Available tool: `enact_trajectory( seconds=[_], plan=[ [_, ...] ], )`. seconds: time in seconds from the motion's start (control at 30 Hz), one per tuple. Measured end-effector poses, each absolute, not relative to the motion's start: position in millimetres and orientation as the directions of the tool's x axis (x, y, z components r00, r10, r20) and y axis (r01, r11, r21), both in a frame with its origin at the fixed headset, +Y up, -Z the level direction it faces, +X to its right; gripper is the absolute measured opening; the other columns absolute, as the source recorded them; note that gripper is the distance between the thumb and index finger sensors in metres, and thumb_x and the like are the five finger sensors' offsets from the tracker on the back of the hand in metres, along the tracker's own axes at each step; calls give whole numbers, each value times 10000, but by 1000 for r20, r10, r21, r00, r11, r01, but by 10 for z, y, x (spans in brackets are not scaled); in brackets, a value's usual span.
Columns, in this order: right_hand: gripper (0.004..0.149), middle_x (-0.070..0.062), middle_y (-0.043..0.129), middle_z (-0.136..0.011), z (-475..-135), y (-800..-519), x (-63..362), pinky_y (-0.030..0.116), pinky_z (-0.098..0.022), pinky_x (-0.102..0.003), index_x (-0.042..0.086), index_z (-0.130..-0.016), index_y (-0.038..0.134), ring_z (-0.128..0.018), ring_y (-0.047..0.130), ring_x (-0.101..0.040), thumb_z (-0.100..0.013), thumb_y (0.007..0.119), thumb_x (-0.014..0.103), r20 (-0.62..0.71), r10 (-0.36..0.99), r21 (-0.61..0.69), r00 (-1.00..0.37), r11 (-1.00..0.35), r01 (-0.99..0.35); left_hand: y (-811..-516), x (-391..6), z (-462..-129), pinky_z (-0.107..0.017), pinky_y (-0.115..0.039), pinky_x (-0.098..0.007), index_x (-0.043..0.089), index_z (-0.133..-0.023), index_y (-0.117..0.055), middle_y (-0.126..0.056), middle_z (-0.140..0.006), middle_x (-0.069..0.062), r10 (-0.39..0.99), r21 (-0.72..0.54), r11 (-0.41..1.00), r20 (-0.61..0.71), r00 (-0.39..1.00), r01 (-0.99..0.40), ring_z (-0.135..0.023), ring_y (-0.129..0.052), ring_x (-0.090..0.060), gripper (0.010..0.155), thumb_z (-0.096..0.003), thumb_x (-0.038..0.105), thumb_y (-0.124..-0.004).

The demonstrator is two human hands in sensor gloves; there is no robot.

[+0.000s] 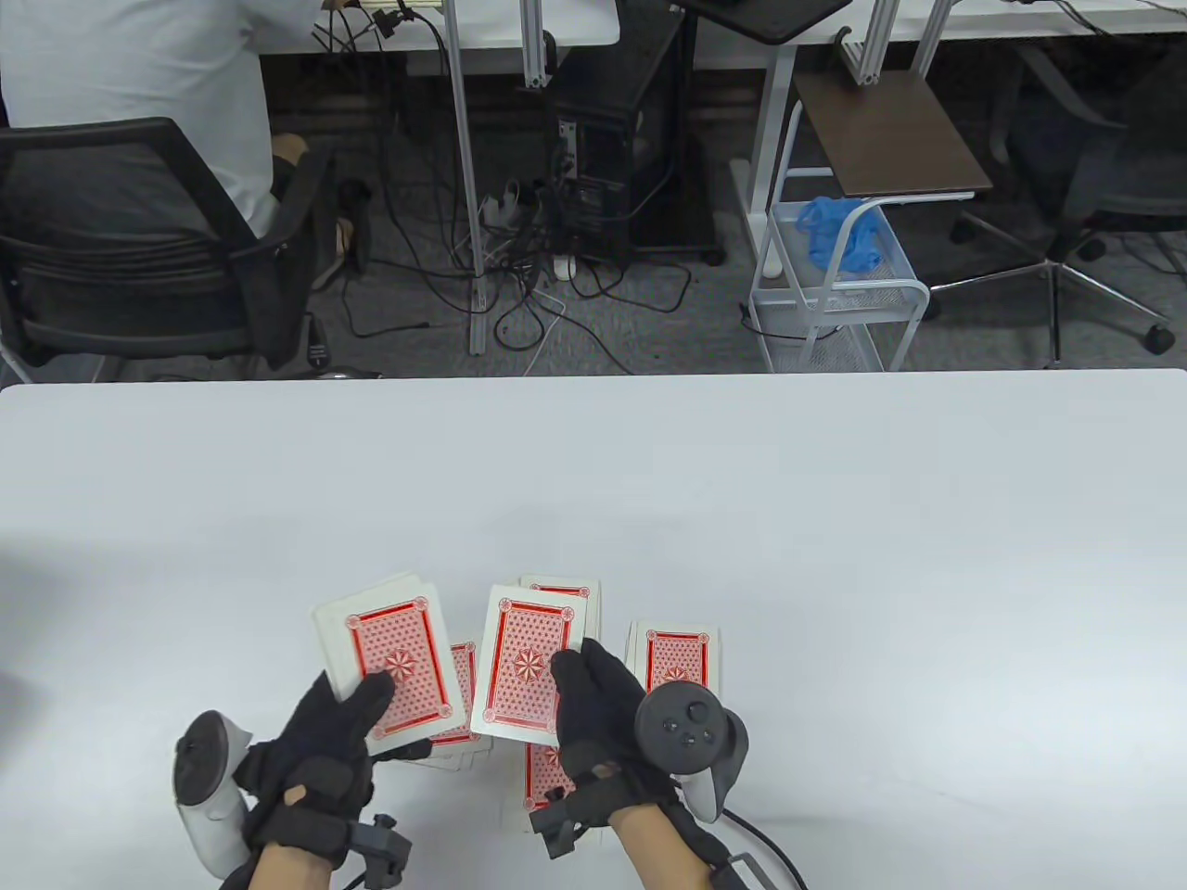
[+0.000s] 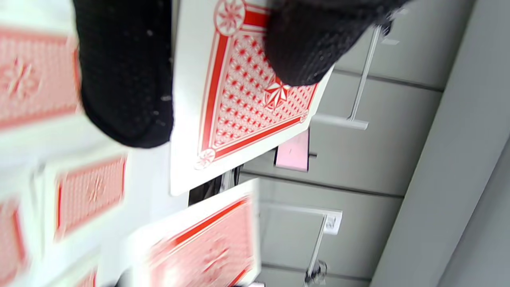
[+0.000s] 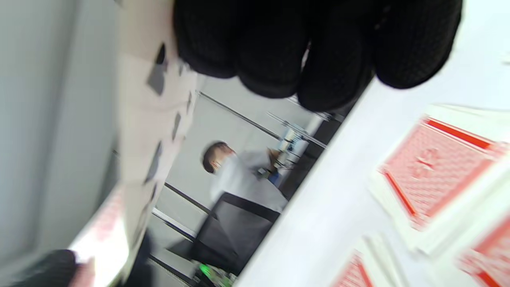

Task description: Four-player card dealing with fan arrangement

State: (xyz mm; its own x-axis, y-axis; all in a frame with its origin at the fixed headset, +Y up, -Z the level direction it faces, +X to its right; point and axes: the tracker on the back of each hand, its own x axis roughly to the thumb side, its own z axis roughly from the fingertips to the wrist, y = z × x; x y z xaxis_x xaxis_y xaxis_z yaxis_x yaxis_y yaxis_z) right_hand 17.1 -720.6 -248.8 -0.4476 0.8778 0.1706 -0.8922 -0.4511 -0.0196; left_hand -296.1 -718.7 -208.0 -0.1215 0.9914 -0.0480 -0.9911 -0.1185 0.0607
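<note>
Table view: the left hand (image 1: 320, 742), at about seven o'clock on the white table (image 1: 835, 519), is gripping the remaining deck (image 1: 389, 663) face down, thumb lying across the top card, probably so cards can be slid off one by one. The right hand (image 1: 603, 705), at six o'clock, is pinching a single card (image 1: 524, 663) lifted above the table, seemingly on its way to a pile. Dealt piles are lying face down around the hands: one at twelve o'clock (image 1: 566, 590), one at three o'clock (image 1: 675, 649), and others partly hidden beneath the hands. No containers are holding any cards.

Left wrist view: a gloved thumb (image 2: 306, 44) is pressing on the deck's red back (image 2: 243, 99).

Right wrist view: blurred fingers (image 3: 275, 52) are curling around the card, whose dark-pipped face (image 3: 151, 131) is showing.
</note>
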Motion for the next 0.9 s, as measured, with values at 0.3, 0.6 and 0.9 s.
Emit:
enact_trajectory(
  seconds=[0.3, 0.6, 0.9],
  plan=[
    [414, -350, 647, -996, -2803, -7495, -835, 507, -591, -803, 24, -793, 902, -893, 575, -651, -587, 796, 367, 67, 498, 220, -865, -853, -474, -7081, -3251, -1998, -344, -1016, -403, 181, -997, -779, -1004, -919, -57, 975, 148, -222, 32, -219, -964, -647, -1131, -362, 509, -528, 368, -837],
    [456, -328, 661, -1000, -2896, -7602, -1183, 451, -603, -814, 58, -732, 868, -899, 582, -639, -574, 804, 481, 140, -33, 248, -990, -966, 67, -7109, -3260, -2013, -345, -1013, -411, 183, -996, -784, -1008, -916, -58, 979, 149, -205, 20, -204, -967, -650, -1129, -365, 506, -526, 366, -837],
    [612, -281, 909, -857, -2717, -6928, -757, 848, -332, -627, -7, -937, 787, -482, 1038, -433, -616, 470, 406, 307, 799, 196, -517, -585, -787, -7186, -3083, -2030, -348, -1026, -388, 203, -984, -792, -1028, -896, -23, 990, 142, -126, -51, -135, -982, -649, -1144, -325, 494, -525, 379, -842]
  ],
)
